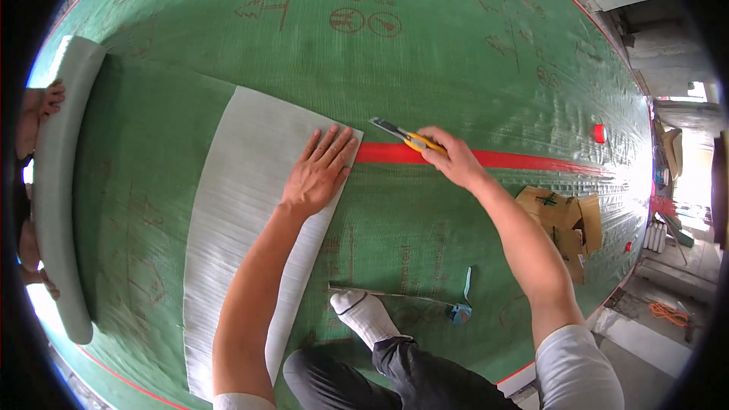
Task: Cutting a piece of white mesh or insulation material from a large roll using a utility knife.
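Note:
My left hand (315,175) lies flat, fingers spread, on a white foam sheet (250,159) near its upper right corner. My right hand (453,158) grips a yellow utility knife (414,140), its dark blade end pointing up and left, just off the sheet's corner. Both are above a green floor film (304,61) with brownish-red printed marks. A strip of red tape (516,161) runs from the sheet's right edge beneath the knife toward the right. Below my right forearm lies a blue tape measure (461,313), with a long thin strip reaching left from it to my socked foot (364,317).
At the far left another person's hands (52,99) hold a long pale roll (64,182). A torn cardboard piece (558,216) lies right of my forearm, with a red tape roll (600,134) beyond it. An orange cord (668,313) rests past the film's right edge.

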Motion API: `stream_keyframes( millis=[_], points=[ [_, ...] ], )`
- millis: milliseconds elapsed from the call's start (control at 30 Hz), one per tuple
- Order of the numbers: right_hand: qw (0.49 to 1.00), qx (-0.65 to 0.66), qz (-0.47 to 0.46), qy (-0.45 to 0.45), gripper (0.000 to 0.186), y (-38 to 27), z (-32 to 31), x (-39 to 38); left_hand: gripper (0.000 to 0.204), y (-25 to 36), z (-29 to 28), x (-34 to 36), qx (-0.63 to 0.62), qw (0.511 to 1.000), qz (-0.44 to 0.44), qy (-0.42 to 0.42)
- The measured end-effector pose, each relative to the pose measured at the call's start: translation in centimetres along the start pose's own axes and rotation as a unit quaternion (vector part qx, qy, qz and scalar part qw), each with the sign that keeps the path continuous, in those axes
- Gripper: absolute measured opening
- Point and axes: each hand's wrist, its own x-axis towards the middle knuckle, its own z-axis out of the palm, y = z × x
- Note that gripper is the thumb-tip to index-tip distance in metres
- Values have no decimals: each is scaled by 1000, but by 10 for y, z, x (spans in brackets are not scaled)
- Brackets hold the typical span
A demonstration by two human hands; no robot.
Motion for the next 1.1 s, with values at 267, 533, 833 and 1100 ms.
stream_keyframes(
  millis=[267, 533, 833, 1100],
  points=[
    [998, -65, -1, -2, 52, -19, -15, 30, 61, 5, -6, 14, 33, 999, 1, 33],
    [982, -166, -86, -22, 41, -36, -19, 36, 59, 6, -7, 2, 33, 999, -6, 31],
    [976, -183, -109, -42, 36, -32, -36, 56, 60, 9, -6, 5, 31, 999, -8, 35],
    [979, -151, -94, -100, 38, -30, -43, 64, 61, 10, -6, 5, 33, 998, -9, 43]
  ],
)
